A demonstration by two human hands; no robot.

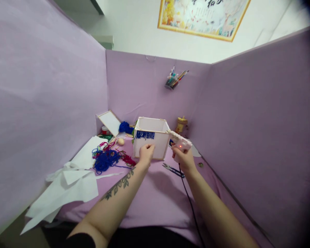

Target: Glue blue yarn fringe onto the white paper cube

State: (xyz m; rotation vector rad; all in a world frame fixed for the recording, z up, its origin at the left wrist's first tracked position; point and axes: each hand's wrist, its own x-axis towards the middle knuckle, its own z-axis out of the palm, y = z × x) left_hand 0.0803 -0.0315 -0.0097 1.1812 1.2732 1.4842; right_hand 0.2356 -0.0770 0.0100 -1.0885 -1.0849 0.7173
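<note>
A white open-topped box [155,137] with a thin wooden frame stands on the purple table [157,196]. A fringe of blue yarn [145,135] runs along the top of its front face. My left hand [146,154] presses against the lower front of the box, fingers curled on it. My right hand [184,158] holds a pale pink glue gun [180,140] with a red light lit; its nozzle points at the box's right upper corner. The gun's black cord [189,201] trails back toward me.
Tangled blue and red yarn [107,159] and white paper sheets [72,181] lie at left. Small snips [173,169] rest near my right wrist. A framed white panel [110,122], a blue yarn ball [124,127], a small jar [181,124] and a wall-hung pen holder [173,80] stand behind. Purple partitions enclose the table.
</note>
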